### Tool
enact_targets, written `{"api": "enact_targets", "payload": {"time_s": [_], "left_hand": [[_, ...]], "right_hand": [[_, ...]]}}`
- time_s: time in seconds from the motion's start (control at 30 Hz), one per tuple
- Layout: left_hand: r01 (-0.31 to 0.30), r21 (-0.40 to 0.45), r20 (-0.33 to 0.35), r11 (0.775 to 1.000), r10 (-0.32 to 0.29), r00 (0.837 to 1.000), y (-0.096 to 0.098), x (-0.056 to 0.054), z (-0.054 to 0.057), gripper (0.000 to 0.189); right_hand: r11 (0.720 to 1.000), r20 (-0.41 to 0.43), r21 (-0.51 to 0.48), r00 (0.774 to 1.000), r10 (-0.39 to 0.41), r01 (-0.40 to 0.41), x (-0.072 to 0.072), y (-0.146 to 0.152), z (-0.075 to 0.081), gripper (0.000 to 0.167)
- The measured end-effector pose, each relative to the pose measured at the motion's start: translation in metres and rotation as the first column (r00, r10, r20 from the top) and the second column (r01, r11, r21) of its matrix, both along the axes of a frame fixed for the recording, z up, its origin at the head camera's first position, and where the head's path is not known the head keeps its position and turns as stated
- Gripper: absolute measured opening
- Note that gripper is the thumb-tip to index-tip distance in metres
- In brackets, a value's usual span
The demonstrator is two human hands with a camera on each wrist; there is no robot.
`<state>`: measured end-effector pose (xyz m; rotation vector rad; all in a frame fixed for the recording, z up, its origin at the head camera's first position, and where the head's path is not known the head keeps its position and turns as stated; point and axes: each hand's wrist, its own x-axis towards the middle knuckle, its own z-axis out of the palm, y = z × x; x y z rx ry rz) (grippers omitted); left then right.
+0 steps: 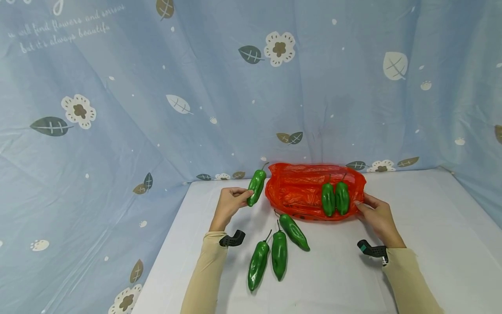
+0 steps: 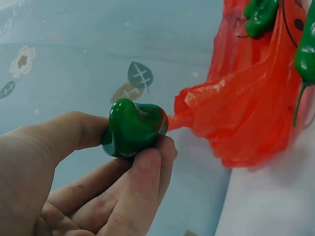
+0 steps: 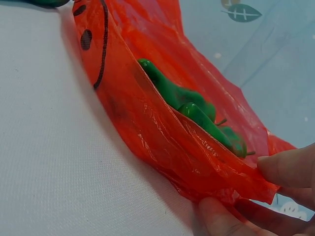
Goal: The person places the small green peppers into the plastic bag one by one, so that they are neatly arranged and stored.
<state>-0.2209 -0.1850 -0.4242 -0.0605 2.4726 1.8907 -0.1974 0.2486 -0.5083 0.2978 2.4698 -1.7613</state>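
My left hand [image 1: 231, 204] pinches a green pepper [image 1: 256, 186] between thumb and fingers, just left of the red plastic bag [image 1: 296, 192]. In the left wrist view that pepper [image 2: 134, 129] is seen end-on, held above the cloth. My right hand [image 1: 378, 216] grips the bag's right end, and in the right wrist view its thumb [image 3: 288, 167] and fingers pinch the thin red edge. Two green peppers [image 1: 328, 199] [image 1: 342, 198] lie side by side inside the opened bag, stems pointing away from me. Black printed marks [image 3: 86, 39] show on the bag's near side.
Three more green peppers [image 1: 258, 266] [image 1: 279, 255] [image 1: 294, 232] lie on the white table [image 1: 333, 270] in front of the bag, between my forearms. A light blue curtain [image 1: 219, 87] with flowers and leaves hangs behind the table and along its left side.
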Motion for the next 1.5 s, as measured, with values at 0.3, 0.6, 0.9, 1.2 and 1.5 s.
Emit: {"api": "enact_targets", "payload": {"time_s": [0.3, 0.6, 0.9, 1.2, 1.5], "left_hand": [[0.019, 0.028, -0.004, 0.999, -0.019, 1.000, 0.008, 0.000, 0.002, 0.025], [0.041, 0.066, 0.021, 0.997, -0.042, 0.999, 0.016, -0.001, 0.005, 0.027], [0.059, 0.105, 0.021, 0.993, -0.062, 0.998, 0.029, -0.004, 0.006, 0.028], [0.083, 0.145, 0.033, 0.986, -0.089, 0.996, 0.039, -0.004, 0.006, 0.026], [0.103, 0.157, 0.039, 0.982, -0.110, 0.993, 0.047, -0.005, 0.005, 0.024]], "right_hand": [[1.000, -0.006, 0.008, 1.000, -0.004, 0.004, 0.000, 0.000, -0.001, 0.062], [1.000, -0.023, 0.001, 1.000, -0.009, 0.009, 0.000, 0.000, -0.001, 0.061], [1.000, -0.025, 0.012, 1.000, -0.010, 0.011, 0.000, -0.001, -0.001, 0.060], [1.000, -0.015, 0.007, 1.000, -0.012, 0.012, 0.000, 0.001, 0.000, 0.061], [1.000, -0.026, -0.025, 1.000, -0.005, 0.005, 0.000, 0.000, 0.001, 0.062]]}}
